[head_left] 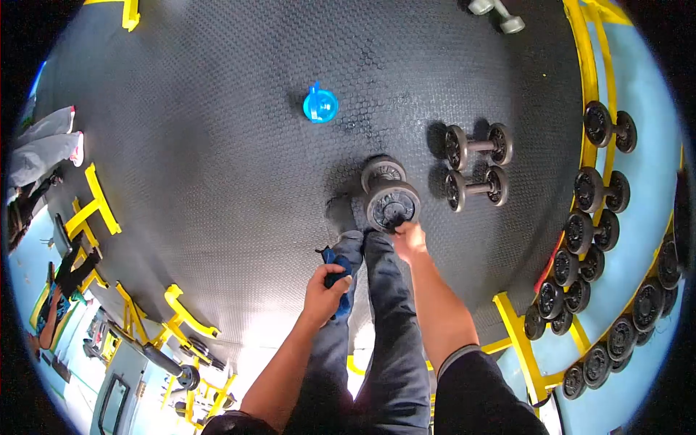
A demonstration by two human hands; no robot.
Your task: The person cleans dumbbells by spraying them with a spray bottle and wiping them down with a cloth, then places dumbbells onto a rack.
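Note:
My left hand point(328, 290) is closed around a bunched blue cloth-like item point(335, 262) with dark edges, held in front of my left knee. Just beyond my knees is a dumbbell point(392, 206) with dark round plates, one plate end facing up toward me. At the near rim of that plate is my right hand point(412, 241), its fingers curled together against a small black patch. Whether the fingers grip the plate itself or something dark cannot be told. To the right, a pair of dumbbells, a far one point(479, 146) and a near one point(476, 188), lies on the floor.
A blue bottle point(321, 106) stands on the black rubber floor point(239, 145) ahead. Grey dumbbells point(500, 14) lie at the top right. Along the right wall runs a yellow rack point(519, 341) with several dumbbells. Yellow gym frames point(96, 203) and other people's legs point(51, 145) are on the left.

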